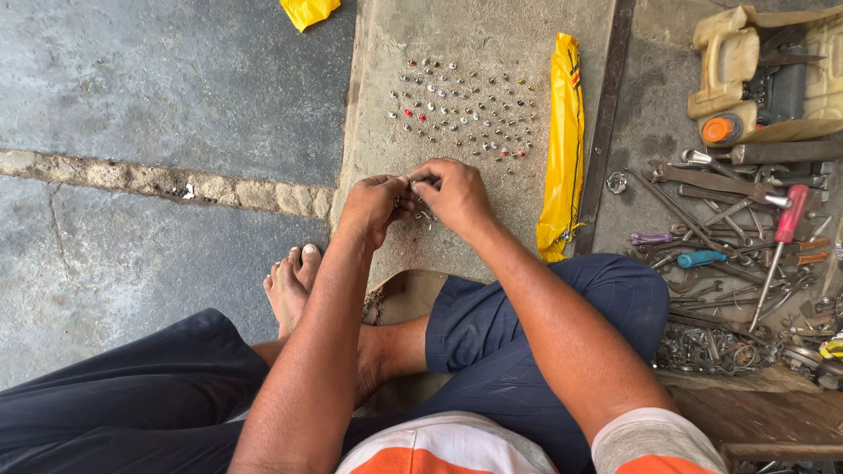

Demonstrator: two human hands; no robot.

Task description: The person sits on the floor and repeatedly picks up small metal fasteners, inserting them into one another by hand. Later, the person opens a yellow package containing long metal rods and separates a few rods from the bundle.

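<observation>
Both hands (pixel 420 200) pinch tiny shiny metal bits (pixel 425 214).

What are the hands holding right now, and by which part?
Left hand and right hand pinch a small metal piece between their fingertips; which part is gripped cannot be told.

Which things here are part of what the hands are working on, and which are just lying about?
In hand:
left hand and right hand, pinching a small metal piece
rows of small beads on the slab

Lying about:
yellow bag
tools
cut jug
</observation>
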